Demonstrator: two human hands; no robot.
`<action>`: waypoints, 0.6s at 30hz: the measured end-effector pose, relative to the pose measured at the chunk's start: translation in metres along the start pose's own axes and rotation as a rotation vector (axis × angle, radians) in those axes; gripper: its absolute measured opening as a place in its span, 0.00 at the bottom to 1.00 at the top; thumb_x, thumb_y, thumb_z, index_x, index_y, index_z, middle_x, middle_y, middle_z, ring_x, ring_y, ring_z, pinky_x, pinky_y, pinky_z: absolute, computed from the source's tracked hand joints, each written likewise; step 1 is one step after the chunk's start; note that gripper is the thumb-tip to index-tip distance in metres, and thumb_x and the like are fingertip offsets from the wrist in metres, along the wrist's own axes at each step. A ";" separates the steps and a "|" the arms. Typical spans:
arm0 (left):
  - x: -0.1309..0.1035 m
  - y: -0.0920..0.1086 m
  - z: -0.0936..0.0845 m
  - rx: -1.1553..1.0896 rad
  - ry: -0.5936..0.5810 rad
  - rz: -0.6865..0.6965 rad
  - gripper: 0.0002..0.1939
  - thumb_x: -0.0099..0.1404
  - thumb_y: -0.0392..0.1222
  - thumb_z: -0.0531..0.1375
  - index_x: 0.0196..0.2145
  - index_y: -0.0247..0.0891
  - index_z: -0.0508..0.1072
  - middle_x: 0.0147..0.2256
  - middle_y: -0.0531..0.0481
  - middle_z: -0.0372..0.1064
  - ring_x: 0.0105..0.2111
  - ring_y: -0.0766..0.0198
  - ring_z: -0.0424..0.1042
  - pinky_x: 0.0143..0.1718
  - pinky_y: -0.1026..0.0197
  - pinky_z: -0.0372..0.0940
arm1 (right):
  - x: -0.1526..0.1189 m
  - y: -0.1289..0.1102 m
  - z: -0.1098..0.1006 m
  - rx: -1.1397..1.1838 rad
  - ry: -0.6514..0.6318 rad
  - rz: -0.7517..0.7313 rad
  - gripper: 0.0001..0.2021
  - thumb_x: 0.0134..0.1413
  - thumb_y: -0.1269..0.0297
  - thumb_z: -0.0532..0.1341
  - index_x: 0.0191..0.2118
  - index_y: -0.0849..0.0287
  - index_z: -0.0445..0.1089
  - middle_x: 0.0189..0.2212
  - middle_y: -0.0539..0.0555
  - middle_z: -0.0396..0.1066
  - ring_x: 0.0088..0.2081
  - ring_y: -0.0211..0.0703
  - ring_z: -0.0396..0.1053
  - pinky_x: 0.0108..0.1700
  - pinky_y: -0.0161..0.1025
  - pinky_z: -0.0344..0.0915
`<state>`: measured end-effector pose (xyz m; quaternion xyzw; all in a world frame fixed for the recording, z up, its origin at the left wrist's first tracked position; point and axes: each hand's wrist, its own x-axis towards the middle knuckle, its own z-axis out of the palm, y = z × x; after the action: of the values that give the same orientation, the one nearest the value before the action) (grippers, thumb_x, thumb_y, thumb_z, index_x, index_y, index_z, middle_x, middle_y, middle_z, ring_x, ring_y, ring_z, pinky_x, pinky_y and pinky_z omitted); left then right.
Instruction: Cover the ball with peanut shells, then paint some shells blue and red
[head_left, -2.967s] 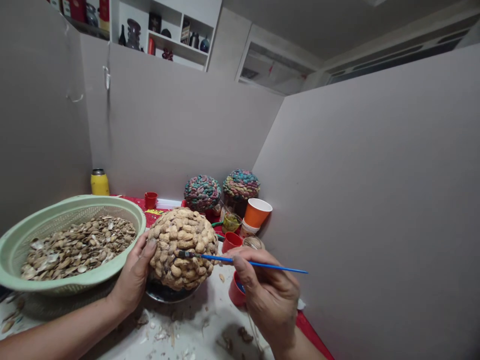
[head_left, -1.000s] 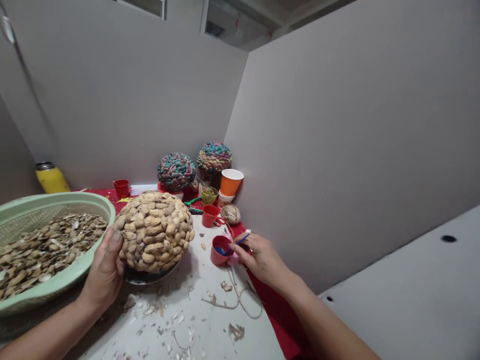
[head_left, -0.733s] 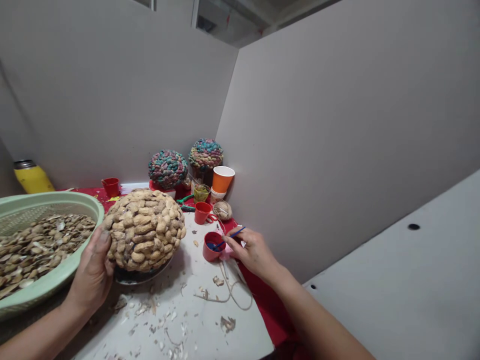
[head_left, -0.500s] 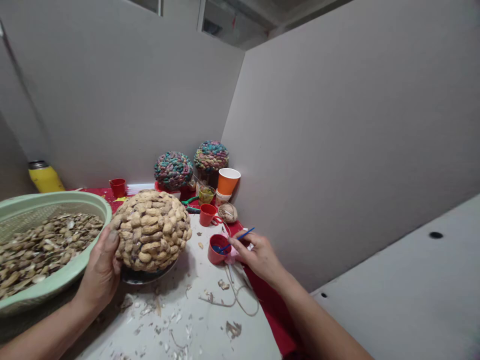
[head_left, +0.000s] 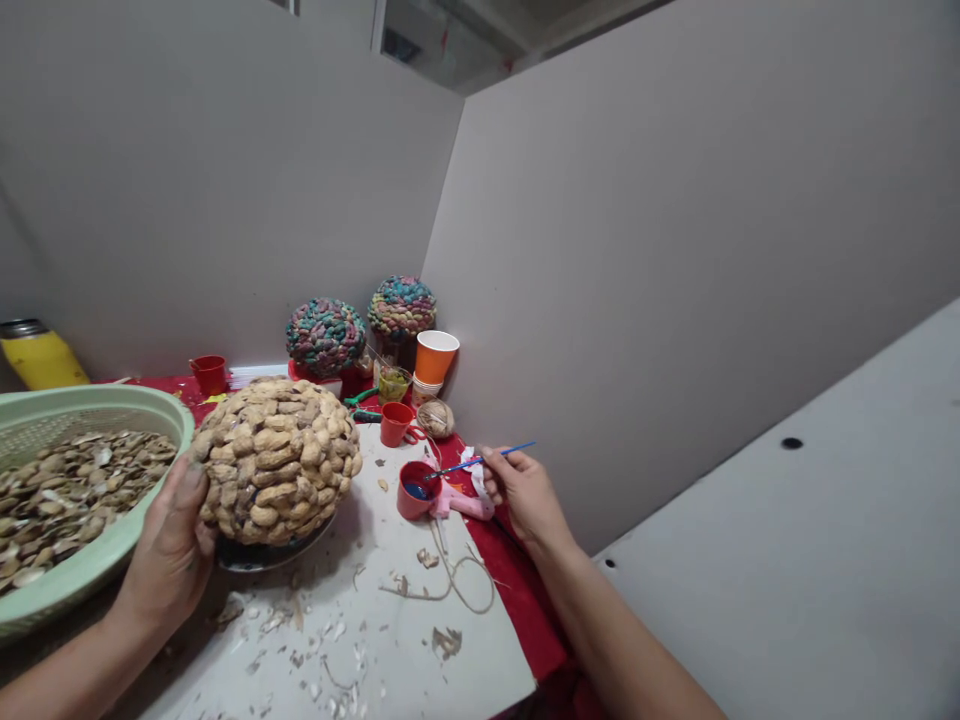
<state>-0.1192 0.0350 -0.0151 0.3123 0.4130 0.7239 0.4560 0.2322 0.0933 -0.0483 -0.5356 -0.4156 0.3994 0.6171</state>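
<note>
Blue brush (head_left: 461, 466) higher, dark-tipped

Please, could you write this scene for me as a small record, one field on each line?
left hand: grips the side of the peanut-covered ball
right hand: holds the blue brush
brush tip: at the mouth of a red cup
in that cup: blue liquid
at left: green basket with shells; yellow bottle
at back: two colourful balls, orange cup
</note>
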 end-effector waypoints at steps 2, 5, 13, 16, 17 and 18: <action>0.000 -0.001 0.000 -0.001 0.000 0.001 0.26 0.60 0.53 0.67 0.54 0.42 0.74 0.47 0.54 0.80 0.57 0.52 0.71 0.62 0.57 0.63 | -0.001 -0.002 0.001 0.064 -0.008 0.036 0.25 0.32 0.44 0.75 0.20 0.60 0.66 0.12 0.45 0.64 0.11 0.29 0.54 0.12 0.27 0.51; -0.001 -0.002 -0.001 -0.026 -0.027 -0.006 0.27 0.62 0.52 0.66 0.57 0.42 0.72 0.52 0.53 0.78 0.58 0.51 0.69 0.63 0.55 0.62 | -0.002 -0.015 0.006 0.158 -0.022 0.065 0.25 0.28 0.48 0.77 0.20 0.60 0.65 0.13 0.44 0.65 0.12 0.28 0.55 0.12 0.26 0.51; -0.001 -0.005 -0.005 -0.072 -0.106 -0.005 0.30 0.64 0.54 0.64 0.62 0.45 0.68 0.58 0.47 0.73 0.60 0.48 0.68 0.62 0.50 0.63 | -0.022 -0.085 0.057 0.388 -0.145 -0.020 0.22 0.30 0.54 0.79 0.24 0.60 0.68 0.16 0.43 0.65 0.15 0.27 0.59 0.16 0.24 0.56; -0.001 -0.004 -0.005 -0.070 -0.122 -0.007 0.32 0.63 0.55 0.64 0.62 0.45 0.67 0.57 0.46 0.73 0.59 0.48 0.69 0.61 0.50 0.63 | -0.038 -0.105 0.086 0.425 -0.247 -0.086 0.22 0.33 0.54 0.79 0.22 0.60 0.67 0.15 0.44 0.65 0.15 0.26 0.59 0.16 0.24 0.57; -0.002 -0.003 -0.005 -0.071 -0.124 -0.007 0.32 0.62 0.55 0.65 0.62 0.45 0.67 0.57 0.46 0.73 0.59 0.48 0.69 0.61 0.50 0.63 | -0.043 -0.109 0.094 0.423 -0.278 -0.103 0.22 0.35 0.52 0.78 0.22 0.60 0.67 0.15 0.44 0.65 0.15 0.27 0.59 0.16 0.24 0.56; -0.002 -0.003 -0.005 -0.071 -0.124 -0.007 0.32 0.62 0.55 0.65 0.62 0.45 0.68 0.57 0.46 0.73 0.59 0.48 0.69 0.61 0.50 0.63 | -0.048 -0.111 0.102 0.421 -0.303 -0.118 0.22 0.36 0.52 0.78 0.22 0.60 0.67 0.15 0.44 0.65 0.15 0.27 0.59 0.16 0.24 0.56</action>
<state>-0.1214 0.0326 -0.0204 0.3388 0.3589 0.7157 0.4941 0.1255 0.0698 0.0662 -0.3044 -0.4417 0.5159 0.6679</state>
